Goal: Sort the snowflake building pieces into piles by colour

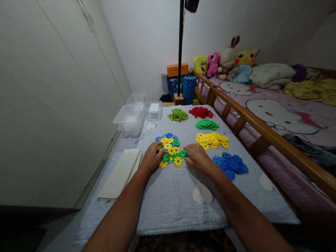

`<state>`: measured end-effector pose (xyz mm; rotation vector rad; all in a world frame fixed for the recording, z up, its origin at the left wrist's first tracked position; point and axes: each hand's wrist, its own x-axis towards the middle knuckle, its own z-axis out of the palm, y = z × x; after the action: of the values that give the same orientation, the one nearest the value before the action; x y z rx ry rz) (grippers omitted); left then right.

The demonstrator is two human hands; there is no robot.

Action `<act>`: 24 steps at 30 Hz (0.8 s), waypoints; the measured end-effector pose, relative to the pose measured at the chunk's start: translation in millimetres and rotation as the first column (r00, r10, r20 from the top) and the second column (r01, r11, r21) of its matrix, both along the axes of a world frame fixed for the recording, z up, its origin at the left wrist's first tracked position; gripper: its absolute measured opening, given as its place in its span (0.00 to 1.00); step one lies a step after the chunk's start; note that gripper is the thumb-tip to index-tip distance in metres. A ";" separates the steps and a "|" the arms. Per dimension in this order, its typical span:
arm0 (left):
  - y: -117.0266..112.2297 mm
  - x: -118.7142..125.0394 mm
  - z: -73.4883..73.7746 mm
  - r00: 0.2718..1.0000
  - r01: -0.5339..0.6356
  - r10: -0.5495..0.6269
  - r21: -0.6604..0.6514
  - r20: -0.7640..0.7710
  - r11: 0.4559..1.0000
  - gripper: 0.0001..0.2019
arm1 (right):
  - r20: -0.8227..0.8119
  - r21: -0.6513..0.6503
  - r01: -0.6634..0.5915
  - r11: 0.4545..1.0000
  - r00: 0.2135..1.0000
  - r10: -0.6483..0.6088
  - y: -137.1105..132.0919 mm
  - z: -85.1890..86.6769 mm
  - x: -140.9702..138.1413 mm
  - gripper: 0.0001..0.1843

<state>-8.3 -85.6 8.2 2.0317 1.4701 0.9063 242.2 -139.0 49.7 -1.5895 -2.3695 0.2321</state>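
Observation:
A mixed heap of yellow, green and blue plastic disc pieces [170, 148] lies in the middle of a pale blue blanket [170, 199]. My left hand [151, 157] rests palm down on the heap's left edge, its fingers curled over some pieces. My right hand [197, 156] lies at the heap's right edge, fingertips touching a green piece [183, 153]. Sorted piles lie beyond: light green [177, 114], red [201, 112], green [207, 124], yellow [212, 140] and blue [230, 164].
Clear plastic containers [131, 117] stand at the blanket's far left. A folded white cloth [121, 172] lies left of my left arm. A wooden bed rail [262, 131] runs along the right, with plush toys [227, 61] behind. A black pole [180, 49] stands at the back.

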 end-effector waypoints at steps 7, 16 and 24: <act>-0.7 0.0 2.9 1.000 -0.004 0.004 0.000 0.011 1.000 0.19 | -0.040 -0.014 0.068 0.998 0.997 -0.069 6.1 -23.7 -10.5 0.22; -1.1 0.4 0.6 1.000 -0.007 0.007 0.000 0.030 1.000 0.19 | -0.134 0.010 0.031 0.999 0.990 -0.029 35.7 -3.8 35.2 0.13; -0.8 0.7 0.0 0.999 -0.017 0.016 0.019 0.044 1.000 0.18 | -0.060 0.115 0.387 0.915 0.922 -0.383 130.9 7.5 105.3 0.07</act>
<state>-7.6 -86.5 8.2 2.0034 1.4617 0.9697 347.5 -8.1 57.2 -1.9254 -1.9456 0.0283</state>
